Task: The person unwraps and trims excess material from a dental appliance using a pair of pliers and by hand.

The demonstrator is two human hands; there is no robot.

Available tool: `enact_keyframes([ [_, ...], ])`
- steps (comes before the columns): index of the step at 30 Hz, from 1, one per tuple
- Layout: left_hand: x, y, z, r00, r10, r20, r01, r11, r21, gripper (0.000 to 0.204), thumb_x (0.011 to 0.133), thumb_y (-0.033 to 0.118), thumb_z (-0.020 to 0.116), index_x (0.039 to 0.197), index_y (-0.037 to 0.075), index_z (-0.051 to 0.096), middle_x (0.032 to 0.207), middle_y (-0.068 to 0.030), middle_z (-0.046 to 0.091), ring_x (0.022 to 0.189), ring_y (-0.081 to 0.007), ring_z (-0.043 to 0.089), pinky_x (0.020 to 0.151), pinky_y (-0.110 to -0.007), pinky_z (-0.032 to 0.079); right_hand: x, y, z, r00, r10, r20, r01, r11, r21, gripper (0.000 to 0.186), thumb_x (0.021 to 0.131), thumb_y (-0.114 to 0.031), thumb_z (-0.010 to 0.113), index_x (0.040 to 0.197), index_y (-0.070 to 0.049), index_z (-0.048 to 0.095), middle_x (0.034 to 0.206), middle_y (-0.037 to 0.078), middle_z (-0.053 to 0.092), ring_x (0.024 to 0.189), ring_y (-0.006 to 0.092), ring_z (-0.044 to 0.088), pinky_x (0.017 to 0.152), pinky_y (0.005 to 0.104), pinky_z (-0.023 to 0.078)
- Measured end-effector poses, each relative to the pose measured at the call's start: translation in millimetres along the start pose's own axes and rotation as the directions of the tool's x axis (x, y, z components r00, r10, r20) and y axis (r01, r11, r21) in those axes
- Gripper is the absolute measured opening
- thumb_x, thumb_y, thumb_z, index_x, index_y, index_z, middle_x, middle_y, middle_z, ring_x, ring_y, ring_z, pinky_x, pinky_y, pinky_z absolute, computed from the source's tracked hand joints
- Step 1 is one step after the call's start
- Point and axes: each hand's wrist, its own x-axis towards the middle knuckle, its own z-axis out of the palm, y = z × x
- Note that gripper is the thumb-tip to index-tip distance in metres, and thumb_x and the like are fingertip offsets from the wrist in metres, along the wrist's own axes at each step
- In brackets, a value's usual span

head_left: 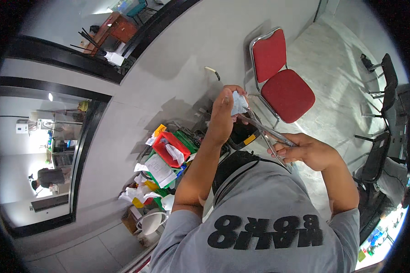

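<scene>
Raised in front of me, my left hand (224, 111) is closed around a small pale-blue piece (239, 103) that looks like cloth or paper. My right hand (303, 151) is wrapped around a long silver metal tool (271, 132) with two spread arms, like pliers or scissors. The tool slants up and left, and its narrow end reaches the pale-blue piece. Whether that end grips or only touches the piece, I cannot tell. Part of the piece is hidden behind the left fingers.
A red chair (288, 96) stands by the wall ahead. Below my hands is a black bin (239, 134). To the left lie a red bin (168, 148), papers (159, 170) and a white bucket (151, 223). Black chairs (376, 157) line the right. A person (52, 177) shows through the left window.
</scene>
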Motion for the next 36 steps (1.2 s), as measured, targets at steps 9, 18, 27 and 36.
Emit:
enact_keyframes([
  [9, -3.0, -4.8, -7.7, 0.987, 0.113, 0.112, -0.134, 0.97, 0.202, 0.052, 0.106, 0.051, 0.036, 0.112, 0.004, 0.058, 0.089, -0.0012, 0.055, 0.078, -0.0078, 0.048, 0.068, -0.026, 0.04, -2.1, -2.1, -1.4, 0.994, 0.107, 0.009, -0.107, 0.979, 0.175, 0.059, 0.092, -0.008, 0.062, 0.147, 0.0, 0.041, 0.121, 0.011, 0.066, 0.106, 0.0164, 0.059, 0.086, 0.0295, 0.048],
  [18, -6.5, -0.6, 2.5, 0.982, 0.135, 0.133, -0.188, 0.777, 0.6, 0.06, 0.075, 0.048, 0.083, 0.107, 0.007, 0.054, 0.091, -0.0057, 0.051, 0.082, -0.017, 0.051, 0.074, -0.034, 0.045, 15.1, 12.7, -0.4, 0.992, 0.121, 0.024, -0.122, 0.945, 0.304, 0.072, 0.083, -0.007, 0.061, 0.151, -0.01, 0.039, 0.099, 0.004, 0.06, 0.098, 0.0176, 0.059, 0.08, 0.0293, 0.05],
  [27, 8.0, -17.9, -3.0, 0.948, 0.316, 0.041, -0.229, 0.587, 0.776, 0.046, 0.075, 0.027, 0.083, 0.099, 0.004, 0.051, 0.091, -0.0143, 0.051, 0.083, -0.0318, 0.053, 0.075, -0.042, 0.045, 41.5, 28.4, 4.7, 0.998, 0.006, -0.069, 0.002, 0.993, 0.121, 0.041, 0.08, -0.012, 0.075, 0.118, 0.0, 0.062, 0.079, 0.002, 0.056, 0.062, 0.0121, 0.053, 0.054, 0.0278, 0.044],
  [36, 16.1, -58.2, -29.4, 0.974, 0.12, -0.192, 0.008, 0.83, 0.558, 0.04, 0.092, 0.038, 0.07, 0.103, 0.003, 0.054, 0.097, -0.0132, 0.06, 0.082, -0.0294, 0.06, 0.071, -0.041, 0.051, 53.8, 22.3, -1.9, 0.966, -0.012, -0.259, -0.067, 0.954, -0.293, 0.031, 0.083, -0.011, 0.075, 0.112, -0.002, 0.067, 0.068, 0.001, 0.054, 0.057, 0.0123, 0.052, 0.047, 0.0263, 0.042],
])
